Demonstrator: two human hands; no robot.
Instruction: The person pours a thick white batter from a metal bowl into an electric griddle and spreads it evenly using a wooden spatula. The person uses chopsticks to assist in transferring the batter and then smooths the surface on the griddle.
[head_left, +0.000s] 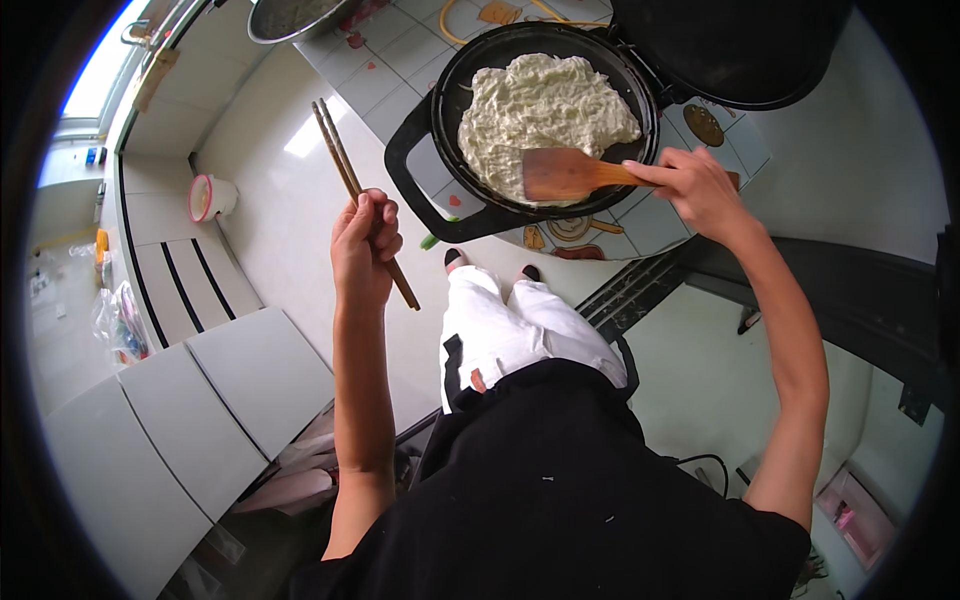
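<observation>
My right hand (694, 191) grips the handle of a wooden spatula (559, 174). The spatula's flat blade rests on the near edge of a pale, lumpy batter (544, 112), spread in a thick uneven layer. Under the batter is a round black electric griddle (450, 142) with a loop handle at its left. Its hinged lid (727, 45) is folded back at the upper right. My left hand (365, 232) holds a pair of wooden chopsticks (341, 154) upright, left of the griddle and apart from it. Residue clings to the chopstick tips.
The griddle stands on a table with a tile-patterned cover (397, 49). A metal bowl (289, 19) sits at the table's far left, partly cut off. A yellow cable (450, 22) runs behind the griddle. On the floor are a white bucket (217, 197) and a green scrap (430, 241).
</observation>
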